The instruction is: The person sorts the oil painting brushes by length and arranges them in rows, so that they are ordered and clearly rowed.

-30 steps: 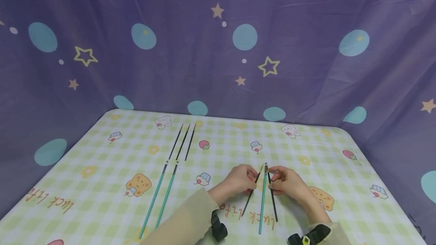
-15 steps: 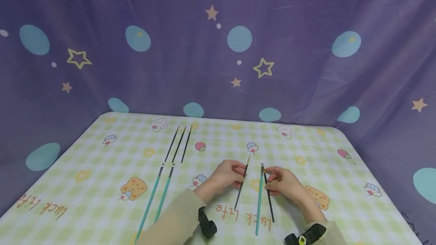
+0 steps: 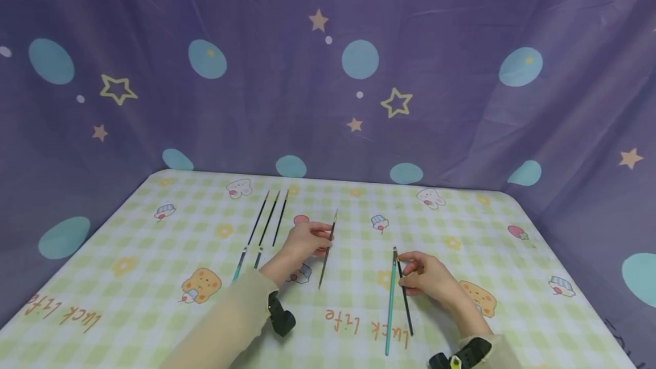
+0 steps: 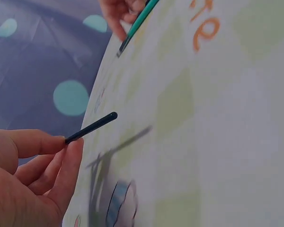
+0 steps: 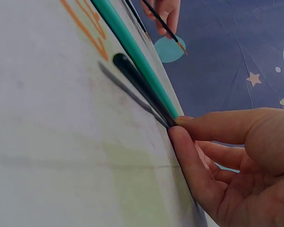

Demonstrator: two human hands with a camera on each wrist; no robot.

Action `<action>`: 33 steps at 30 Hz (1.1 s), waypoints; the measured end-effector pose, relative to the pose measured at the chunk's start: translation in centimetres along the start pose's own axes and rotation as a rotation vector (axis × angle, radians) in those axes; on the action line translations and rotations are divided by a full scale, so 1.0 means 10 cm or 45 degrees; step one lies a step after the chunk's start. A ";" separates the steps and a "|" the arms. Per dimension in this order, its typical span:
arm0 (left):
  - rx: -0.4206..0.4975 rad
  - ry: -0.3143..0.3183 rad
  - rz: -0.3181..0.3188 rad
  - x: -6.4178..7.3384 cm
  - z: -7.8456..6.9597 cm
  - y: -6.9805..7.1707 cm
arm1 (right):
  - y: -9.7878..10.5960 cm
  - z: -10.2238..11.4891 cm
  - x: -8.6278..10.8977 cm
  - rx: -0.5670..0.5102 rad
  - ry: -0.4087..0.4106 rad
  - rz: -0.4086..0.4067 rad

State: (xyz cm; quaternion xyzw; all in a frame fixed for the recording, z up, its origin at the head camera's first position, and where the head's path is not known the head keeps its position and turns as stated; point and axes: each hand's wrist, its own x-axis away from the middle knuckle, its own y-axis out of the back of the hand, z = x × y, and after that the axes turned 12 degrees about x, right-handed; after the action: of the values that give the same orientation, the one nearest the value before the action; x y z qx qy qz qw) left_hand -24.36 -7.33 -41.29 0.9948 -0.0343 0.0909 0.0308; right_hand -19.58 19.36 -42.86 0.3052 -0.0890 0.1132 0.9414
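My left hand (image 3: 306, 241) pinches a thin black-handled paintbrush (image 3: 327, 252) between thumb and fingers, bristles pointing away. The left wrist view shows its handle end (image 4: 92, 126) sticking out past the fingertips, with a shadow on the cloth below. To the right, my right hand (image 3: 427, 275) pinches another black paintbrush (image 3: 406, 306) near its bristle end. A longer teal paintbrush (image 3: 390, 312) lies right along its left side, the two tips close together. In the right wrist view the teal handle (image 5: 132, 49) runs just past the thumb and the black handle (image 5: 139, 82).
Three black paintbrushes (image 3: 269, 218) lie side by side at the back left of the checked tablecloth (image 3: 461, 323). Nearer are two teal paintbrushes (image 3: 240, 263), partly hidden by the left sleeve (image 3: 225, 318). A purple curtain (image 3: 441, 130) hangs behind the table.
My left hand has carried its black paintbrush left and away from the other two, toward the row at the left. The right hand has kept its place.
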 end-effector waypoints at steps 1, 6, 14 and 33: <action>0.010 0.003 -0.020 -0.02 -0.01 0.04 | 0.00 0.00 0.00 0.004 -0.003 -0.002; 0.043 -0.006 -0.106 -0.09 -0.01 0.19 | 0.00 0.00 -0.01 0.016 -0.008 -0.007; 0.013 -0.012 -0.187 -0.19 -0.05 0.37 | 0.01 0.00 0.00 0.010 0.013 -0.002; -0.205 0.002 -0.393 -0.44 -0.09 0.70 | 0.01 0.01 -0.01 -0.004 0.005 0.014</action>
State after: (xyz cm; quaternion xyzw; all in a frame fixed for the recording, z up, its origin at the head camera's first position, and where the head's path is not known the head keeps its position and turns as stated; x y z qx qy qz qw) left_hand -29.37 -13.94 -40.84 0.9825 0.1118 0.0827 0.1239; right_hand -19.68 19.37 -42.76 0.3031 -0.0892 0.1190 0.9413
